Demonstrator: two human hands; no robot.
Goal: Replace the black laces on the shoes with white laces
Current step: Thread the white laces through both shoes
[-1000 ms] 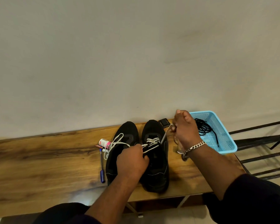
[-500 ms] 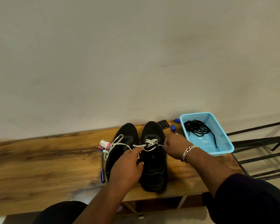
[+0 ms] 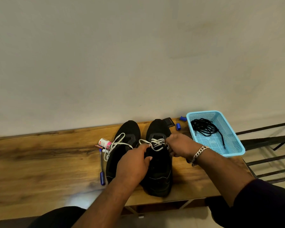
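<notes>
Two black shoes stand side by side on the wooden table [image 3: 39, 162], toes toward the wall. The right shoe [image 3: 160, 175] has a white lace [image 3: 157, 143] crossed through its front eyelets. My left hand [image 3: 133, 163] pinches the lace's left end over the shoe's opening. My right hand [image 3: 181, 145], with a silver bracelet, grips the lace's other end at the shoe's right side. The left shoe [image 3: 128, 134] carries a loose white lace [image 3: 115, 143] spilling to its left. The black laces [image 3: 204, 127] lie bundled in a blue basket [image 3: 234, 145].
A small white and pink bottle [image 3: 104, 143] and pens [image 3: 102, 170] lie left of the shoes. A small black object [image 3: 169, 122] and two blue caps [image 3: 178, 126] sit near the wall. Dark metal bars [image 3: 270, 145] stand right of the table.
My right hand came down from pulling the lace up near the basket to the right shoe's side. My left hand shifted slightly and pinches the lace's left end.
</notes>
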